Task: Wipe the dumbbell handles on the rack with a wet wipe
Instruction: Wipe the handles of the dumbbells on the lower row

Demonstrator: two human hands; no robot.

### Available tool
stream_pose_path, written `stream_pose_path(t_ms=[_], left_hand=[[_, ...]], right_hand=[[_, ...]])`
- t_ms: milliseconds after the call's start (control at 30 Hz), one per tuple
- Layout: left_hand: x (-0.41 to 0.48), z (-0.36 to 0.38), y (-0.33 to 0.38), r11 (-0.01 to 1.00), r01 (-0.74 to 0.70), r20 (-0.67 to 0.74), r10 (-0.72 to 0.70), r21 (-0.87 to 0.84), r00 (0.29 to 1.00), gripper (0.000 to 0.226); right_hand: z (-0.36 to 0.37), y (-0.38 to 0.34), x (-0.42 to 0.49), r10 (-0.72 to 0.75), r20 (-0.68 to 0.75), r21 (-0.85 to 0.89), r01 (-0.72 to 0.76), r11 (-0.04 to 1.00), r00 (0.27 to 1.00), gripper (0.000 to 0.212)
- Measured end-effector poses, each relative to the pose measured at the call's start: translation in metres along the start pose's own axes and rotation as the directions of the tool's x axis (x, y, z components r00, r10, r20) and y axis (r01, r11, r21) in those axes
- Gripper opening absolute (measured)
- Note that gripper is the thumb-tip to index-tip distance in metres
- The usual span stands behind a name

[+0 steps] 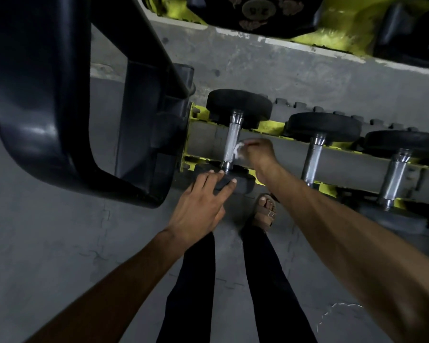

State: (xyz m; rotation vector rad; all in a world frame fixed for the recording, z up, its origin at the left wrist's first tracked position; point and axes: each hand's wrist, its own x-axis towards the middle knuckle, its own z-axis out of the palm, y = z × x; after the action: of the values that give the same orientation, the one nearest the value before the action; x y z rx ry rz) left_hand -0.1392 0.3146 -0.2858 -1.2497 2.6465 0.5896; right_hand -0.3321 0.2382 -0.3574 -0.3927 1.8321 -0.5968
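- I can read no text, brand or number with any certainty on my feed.
- The end face of the upper dumbbell [254,8] at the top edge carries a round raised mark with what may be two digits. It is too dark and blurred for me to read.
- The black heads of the lower dumbbells [238,103] and the yellow rack [271,125] give me no legible lettering.
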Motion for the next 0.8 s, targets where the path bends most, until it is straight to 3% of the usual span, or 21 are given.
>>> stream_pose_path(t_ms=[100, 167, 233, 300, 367, 433, 500, 567, 600, 667, 733, 800], left_hand=[[0.000, 0.000, 0.000, 1.000, 0.006, 0.002, -0.006, -0.001, 1.000, 0.065], [0.000, 0.000, 0.001, 1.000, 0.003, 0.007, -0.003, 0.003, 1.000, 0.065], [0.000, -0.001, 0.000, 1.000, 0.008, 0.010, -0.008, 0.006, 1.000, 0.066], [0.000, -0.001, 0.001, 1.000, 0.015, 0.011, -0.015, 0.004, 1.000, 0.066], [0.000, -0.001, 0.002, 1.000, 0.014, 0.019, -0.014, 0.008, 1.000, 0.067], [0.000, -0.001, 0.001, 1.000, 0.010, 0.023, -0.010, 0.007, 1.000, 0.067], [0.001, -0.002, 0.001, 1.000, 0.007, 0.023, -0.007, 0.000, 1.000, 0.066], [0.001, -0.003, 0.000, 1.000, 0.001, 0.035, -0.001, 0.002, 0.999, 0.067], [0.001, -0.003, -0.001, 1.000, -0.001, 0.043, 0.001, 0.010, 0.999, 0.068], [0.001, -0.003, -0.002, 1.000, -0.004, 0.048, 0.002, 0.028, 0.999, 0.070], [-0.001, -0.003, -0.002, 0.999, -0.001, 0.049, -0.002, 0.043, 0.999, 0.071], [-0.002, -0.003, -0.001, 0.998, 0.007, 0.048, -0.010, 0.063, 0.999, 0.071]], right_hand=[[0.000, 0.007, 0.000, -0.053, -0.015, -0.100, 0.052, 0.994, 0.998, 0.008], [-0.002, 0.024, -0.010, -0.044, 0.033, -0.263, 0.051, 0.963, 0.998, 0.018], [-0.004, 0.028, -0.015, -0.063, 0.044, -0.292, 0.073, 0.954, 0.997, 0.021], [-0.007, 0.013, -0.013, -0.159, 0.005, -0.270, 0.155, 0.950, 0.987, 0.016], [-0.005, -0.002, -0.017, -0.321, -0.001, -0.376, 0.297, 0.878, 0.947, 0.014], [0.000, -0.005, -0.028, -0.507, 0.095, -0.574, 0.464, 0.675, 0.857, 0.017], [0.002, 0.000, -0.033, -0.646, 0.310, -0.724, 0.614, 0.315, 0.697, 0.016], [-0.003, -0.004, -0.025, -0.674, 0.503, -0.761, 0.647, -0.047, 0.542, 0.025], [-0.006, -0.010, -0.016, -0.678, 0.539, -0.766, 0.626, -0.147, 0.500, 0.027], [-0.014, -0.024, 0.000, -0.690, 0.547, -0.792, 0.559, -0.245, 0.473, 0.025], [-0.018, -0.030, 0.008, -0.686, 0.543, -0.809, 0.519, -0.274, 0.485, 0.026], [-0.013, -0.032, 0.009, -0.542, 0.667, -0.733, 0.582, -0.353, 0.512, 0.026]])
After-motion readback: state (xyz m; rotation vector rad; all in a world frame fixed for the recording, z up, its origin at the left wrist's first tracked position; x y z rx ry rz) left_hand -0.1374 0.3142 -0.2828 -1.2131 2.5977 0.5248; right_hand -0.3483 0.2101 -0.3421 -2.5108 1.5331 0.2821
